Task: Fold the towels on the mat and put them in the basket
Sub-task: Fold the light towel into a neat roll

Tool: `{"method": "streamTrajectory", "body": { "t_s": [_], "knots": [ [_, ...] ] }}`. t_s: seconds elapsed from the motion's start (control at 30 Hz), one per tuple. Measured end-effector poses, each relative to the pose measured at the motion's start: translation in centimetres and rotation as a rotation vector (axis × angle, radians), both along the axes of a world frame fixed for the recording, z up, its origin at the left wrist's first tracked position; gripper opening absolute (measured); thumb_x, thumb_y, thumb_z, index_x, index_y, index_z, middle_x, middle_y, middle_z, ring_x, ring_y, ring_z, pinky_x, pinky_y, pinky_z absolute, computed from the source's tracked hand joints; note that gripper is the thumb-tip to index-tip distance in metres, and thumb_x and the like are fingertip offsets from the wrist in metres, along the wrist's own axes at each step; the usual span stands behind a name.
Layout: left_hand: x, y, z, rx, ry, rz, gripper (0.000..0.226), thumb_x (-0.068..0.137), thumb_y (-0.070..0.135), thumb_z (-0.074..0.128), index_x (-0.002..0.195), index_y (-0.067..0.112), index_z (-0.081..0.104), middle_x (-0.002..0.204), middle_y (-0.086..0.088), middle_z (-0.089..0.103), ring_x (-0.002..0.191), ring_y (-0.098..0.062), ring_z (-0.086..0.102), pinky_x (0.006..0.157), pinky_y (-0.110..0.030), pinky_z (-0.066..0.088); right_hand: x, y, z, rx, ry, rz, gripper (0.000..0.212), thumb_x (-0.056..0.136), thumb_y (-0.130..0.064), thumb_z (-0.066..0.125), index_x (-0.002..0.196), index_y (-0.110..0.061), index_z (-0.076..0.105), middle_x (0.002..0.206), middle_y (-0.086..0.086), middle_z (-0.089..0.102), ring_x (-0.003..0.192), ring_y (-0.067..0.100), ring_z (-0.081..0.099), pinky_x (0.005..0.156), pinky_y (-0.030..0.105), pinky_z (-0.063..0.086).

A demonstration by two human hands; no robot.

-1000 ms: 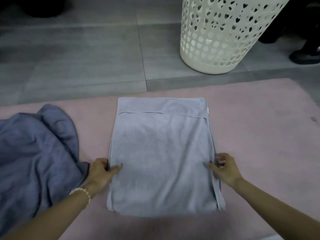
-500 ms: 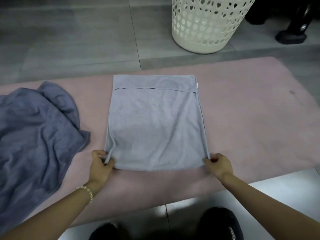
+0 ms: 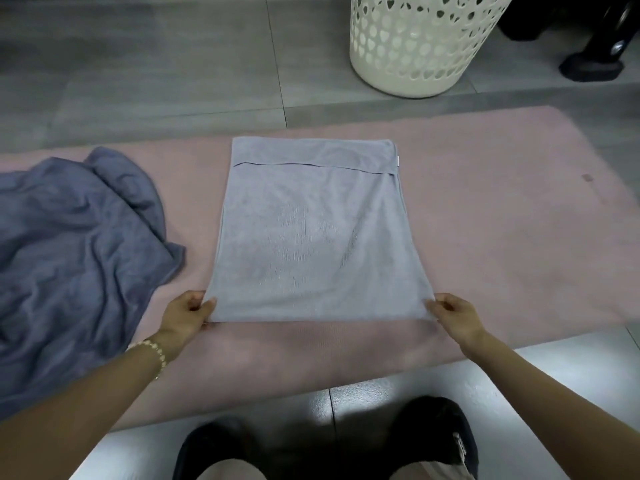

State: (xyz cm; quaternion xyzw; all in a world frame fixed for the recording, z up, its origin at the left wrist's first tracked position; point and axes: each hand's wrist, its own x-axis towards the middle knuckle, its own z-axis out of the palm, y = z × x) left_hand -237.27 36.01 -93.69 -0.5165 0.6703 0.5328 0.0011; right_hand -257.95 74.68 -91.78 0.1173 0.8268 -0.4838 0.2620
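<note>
A light grey towel (image 3: 315,233), folded into a rectangle, lies flat in the middle of the pink mat (image 3: 502,237). My left hand (image 3: 188,315) pinches its near left corner and my right hand (image 3: 455,315) pinches its near right corner. The near edge looks slightly raised off the mat. A darker blue-grey towel (image 3: 72,258) lies crumpled on the mat's left side. The cream basket (image 3: 415,43) with heart-shaped holes stands on the tiled floor beyond the mat, at the upper right.
Grey floor tiles (image 3: 156,71) stretch beyond the mat. A black object (image 3: 592,69) sits right of the basket. My black shoes (image 3: 433,441) stand on the glossy floor at the mat's near edge.
Both hands slid from the towel's sides down to its near corners and took hold of them. The view pulled back, bringing my shoes and the mat's near edge into sight.
</note>
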Motion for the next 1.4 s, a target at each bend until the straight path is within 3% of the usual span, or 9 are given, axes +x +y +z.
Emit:
{"method": "streamTrajectory", "body": {
  "t_s": [0.13,0.3,0.5,0.63,0.8,0.93,1.03,1.2,1.4],
  "knots": [
    [-1.0,0.3,0.3,-0.020,-0.073,-0.001,0.032,0.082,0.011,0.071,0.103,0.005,0.047,0.107,-0.017,0.058,0.093,-0.027,0.056,0.089,-0.043,0.050,-0.6,-0.9,-1.7,0.253,0.023,0.070,0.033,0.079,-0.022,0.076,0.102,-0.004,0.060,0.097,0.008,0.060,0.091,0.023,0.055,0.079,0.027,0.041],
    [-3.2,0.4,0.8,-0.002,-0.100,0.086,0.045,0.083,0.025,0.071,0.117,-0.001,0.055,0.105,-0.010,0.055,0.097,-0.026,0.054,0.081,-0.032,0.044,-1.7,-2.8,-1.6,0.256,-0.087,0.061,0.040,0.084,-0.032,0.069,0.101,0.004,0.064,0.097,0.013,0.061,0.091,0.029,0.057,0.075,0.032,0.042],
    [-3.1,0.3,0.6,0.034,-0.038,0.024,0.023,0.093,0.030,0.056,0.090,0.007,0.061,0.101,-0.011,0.060,0.091,-0.024,0.054,0.084,-0.032,0.044,-1.5,-3.0,-0.5,0.156,-0.062,-0.013,0.031,0.092,-0.025,0.059,0.100,0.005,0.064,0.108,0.022,0.063,0.088,0.030,0.055,0.083,0.042,0.048],
    [-1.1,-0.6,1.4,0.224,0.021,0.041,0.019,0.092,0.031,0.058,0.087,0.012,0.062,0.100,-0.009,0.064,0.090,-0.025,0.059,0.088,-0.036,0.048,-0.4,-0.9,0.0,0.033,-0.182,0.008,0.027,0.089,-0.030,0.064,0.092,-0.003,0.065,0.095,0.019,0.066,0.078,0.028,0.059,0.065,0.032,0.049],
    [-1.7,-2.1,3.5,0.414,0.076,0.029,0.018,0.093,0.020,0.056,0.104,0.006,0.062,0.095,-0.006,0.068,0.080,-0.016,0.063,0.059,-0.019,0.055,-2.3,-0.8,0.6,-0.185,-0.264,-0.087,0.023,0.085,-0.022,0.068,0.101,-0.008,0.059,0.086,0.009,0.064,0.071,0.019,0.059,0.052,0.023,0.049],
    [-7.6,-4.7,6.5,0.528,0.293,0.221,0.017,0.098,0.009,0.039,0.094,0.008,0.056,0.056,0.003,0.067,0.050,-0.001,0.062,0.051,-0.010,0.049,-7.7,-4.1,3.3,-0.442,-0.212,-0.220,0.007,0.095,-0.017,0.052,0.093,-0.015,0.057,0.062,-0.006,0.069,0.059,0.006,0.065,0.049,0.016,0.051],
    [-11.6,-6.7,7.5,0.528,0.505,0.351,0.012,0.101,0.021,0.039,0.109,0.020,0.048,0.099,-0.002,0.066,0.080,-0.010,0.065,0.081,-0.021,0.050,-11.0,-6.6,4.7,-0.557,-0.158,-0.267,0.017,0.100,-0.029,0.041,0.097,-0.017,0.053,0.079,-0.003,0.072,0.072,0.011,0.069,0.062,0.023,0.056],
    [-12.6,-6.2,2.3,0.043,0.010,0.097,0.070,0.090,0.031,0.061,0.145,0.007,0.025,0.141,-0.011,0.042,0.125,-0.029,0.046,0.104,-0.038,0.039,-11.7,-7.7,0.6,0.011,0.030,0.026,0.023,0.087,-0.026,0.066,0.094,-0.005,0.056,0.085,0.010,0.055,0.078,0.022,0.048,0.056,0.024,0.037],
    [-12.9,-6.2,-1.0,0.017,-0.153,-0.044,0.091,0.064,0.046,0.081,0.134,0.003,0.041,0.129,-0.010,0.051,0.114,-0.030,0.054,0.097,-0.039,0.046,-12.0,-9.0,-0.9,0.160,-0.076,0.062,0.053,0.080,-0.017,0.075,0.120,0.011,0.056,0.120,0.021,0.061,0.107,0.034,0.057,0.090,0.038,0.046]
  ]
}}
